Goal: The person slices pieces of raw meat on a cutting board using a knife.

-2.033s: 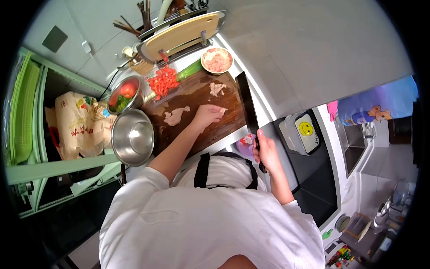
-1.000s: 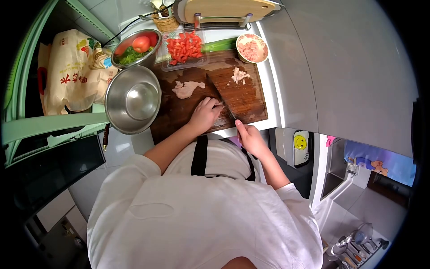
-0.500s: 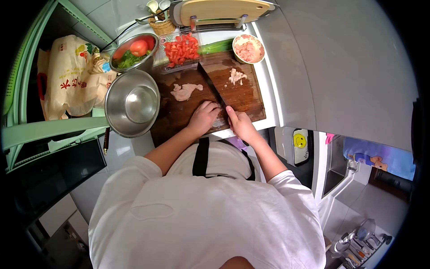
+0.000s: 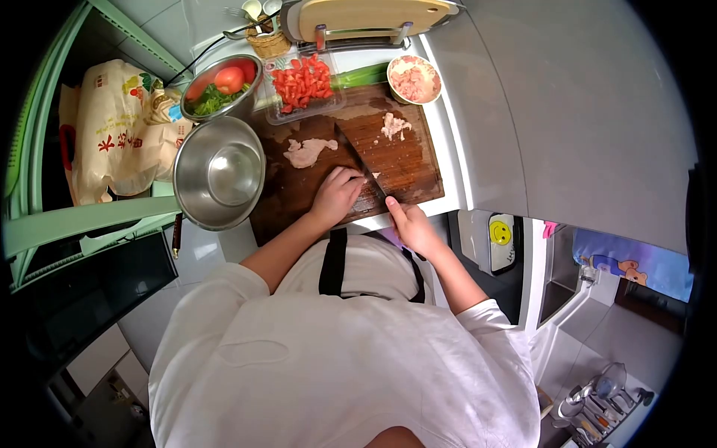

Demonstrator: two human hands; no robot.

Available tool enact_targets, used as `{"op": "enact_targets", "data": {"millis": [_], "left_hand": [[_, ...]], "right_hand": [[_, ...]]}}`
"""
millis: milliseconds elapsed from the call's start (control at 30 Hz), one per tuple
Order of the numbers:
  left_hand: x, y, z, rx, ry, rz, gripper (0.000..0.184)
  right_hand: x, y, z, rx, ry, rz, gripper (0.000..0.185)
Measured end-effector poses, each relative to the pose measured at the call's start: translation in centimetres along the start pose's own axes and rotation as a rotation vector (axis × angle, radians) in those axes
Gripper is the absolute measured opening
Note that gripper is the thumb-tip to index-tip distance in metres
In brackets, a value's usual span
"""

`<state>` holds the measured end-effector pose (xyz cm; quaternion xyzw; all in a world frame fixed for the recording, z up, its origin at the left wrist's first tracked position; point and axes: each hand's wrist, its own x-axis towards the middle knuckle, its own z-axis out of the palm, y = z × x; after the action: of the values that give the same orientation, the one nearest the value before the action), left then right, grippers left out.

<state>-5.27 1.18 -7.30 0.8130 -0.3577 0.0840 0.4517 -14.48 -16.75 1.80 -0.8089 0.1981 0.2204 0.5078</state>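
My right grip is clasping the knife and my bent-fingered left grip is resting beside it, perhaps pinching something, I cannot tell, with cutting seemingly partway: chopped meat is lying far right on the board, a larger slab waiting left.

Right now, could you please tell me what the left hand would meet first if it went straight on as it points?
The left hand would probably meet the kitchen knife's blade first, as it lies just ahead; whether they already touch is unclear from above.
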Motion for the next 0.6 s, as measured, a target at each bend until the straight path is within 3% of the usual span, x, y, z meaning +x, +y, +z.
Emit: {"op": "enact_targets", "data": {"millis": [233, 433, 533, 600], "left_hand": [[-0.3, -0.4, 0.4, 0.009, -0.047, 0.036, 0.015], [-0.4, -0.2, 0.1, 0.01, -0.106, 0.078, 0.016], [-0.2, -0.1, -0.3, -0.016, -0.086, 0.051, 0.017], [-0.2, 0.2, -0.4, -0.044, -0.038, 0.031, 0.017]], "right_hand": [[0.0, -0.3, 0.0, -0.017, -0.031, 0.086, 0.068], [1.6, 0.9, 2.6, 0.069, 0.117, -0.031, 0.067], [0.3, 0.4, 1.9, 0.329, 0.055, 0.165, 0.066], [-0.3, 0.3, 1.4, 0.338, 0.063, 0.163, 0.066]]}}
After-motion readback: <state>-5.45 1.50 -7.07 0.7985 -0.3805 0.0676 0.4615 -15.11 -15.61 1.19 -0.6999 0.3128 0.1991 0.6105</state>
